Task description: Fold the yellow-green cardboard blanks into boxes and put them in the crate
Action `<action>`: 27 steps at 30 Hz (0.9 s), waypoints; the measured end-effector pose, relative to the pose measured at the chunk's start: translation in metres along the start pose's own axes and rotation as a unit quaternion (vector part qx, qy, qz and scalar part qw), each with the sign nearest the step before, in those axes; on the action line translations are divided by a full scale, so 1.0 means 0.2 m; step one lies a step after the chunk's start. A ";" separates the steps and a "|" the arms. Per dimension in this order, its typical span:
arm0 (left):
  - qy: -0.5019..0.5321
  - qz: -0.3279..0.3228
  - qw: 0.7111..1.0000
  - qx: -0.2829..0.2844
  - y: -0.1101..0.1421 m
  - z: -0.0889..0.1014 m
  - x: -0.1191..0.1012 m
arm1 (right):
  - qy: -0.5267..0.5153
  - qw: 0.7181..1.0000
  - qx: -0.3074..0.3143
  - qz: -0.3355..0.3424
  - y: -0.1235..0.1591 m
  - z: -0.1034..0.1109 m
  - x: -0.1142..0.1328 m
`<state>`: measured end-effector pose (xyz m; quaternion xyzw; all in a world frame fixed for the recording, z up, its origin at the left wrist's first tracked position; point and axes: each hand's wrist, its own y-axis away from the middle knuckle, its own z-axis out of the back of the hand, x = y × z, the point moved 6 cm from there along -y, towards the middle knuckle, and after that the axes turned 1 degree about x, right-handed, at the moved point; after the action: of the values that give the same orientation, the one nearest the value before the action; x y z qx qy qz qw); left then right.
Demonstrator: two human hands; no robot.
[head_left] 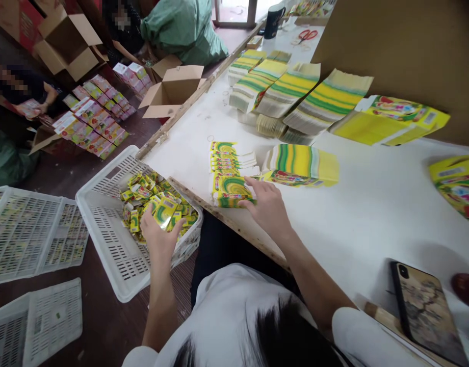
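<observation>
Fingers of left hand (160,237) flank a yellow carton (166,211), grip indeterminable; those of right hand (268,205), parted, touch carton row (230,189).

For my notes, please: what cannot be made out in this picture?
Head view:
White basket: its lower boxes are hidden by the upper boxes.
Boxes on the table: some ends, hidden by the right hand.
Rightmost yellow carton: cut off by the right picture edge.
Phone: screen hidden, back facing up.
</observation>
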<state>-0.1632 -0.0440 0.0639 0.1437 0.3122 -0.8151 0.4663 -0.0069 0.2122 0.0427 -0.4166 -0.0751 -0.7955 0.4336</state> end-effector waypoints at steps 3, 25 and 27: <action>0.035 -0.015 0.997 0.073 0.03 -0.06 -0.04 | 0.071 0.997 0.036 -0.006 -0.02 -0.02 -0.06; 0.633 0.174 0.752 0.057 0.17 -0.40 -0.42 | -0.152 0.971 0.014 0.185 0.16 -0.12 0.31; 0.623 0.160 0.765 -0.003 0.15 -0.36 -0.42 | -0.187 0.968 -0.029 0.165 0.17 -0.13 0.32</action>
<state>-0.0979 0.0483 0.0412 0.6669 0.5087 -0.4588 0.2933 -0.0155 0.1390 0.0647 -0.5767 -0.0617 -0.6231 0.5247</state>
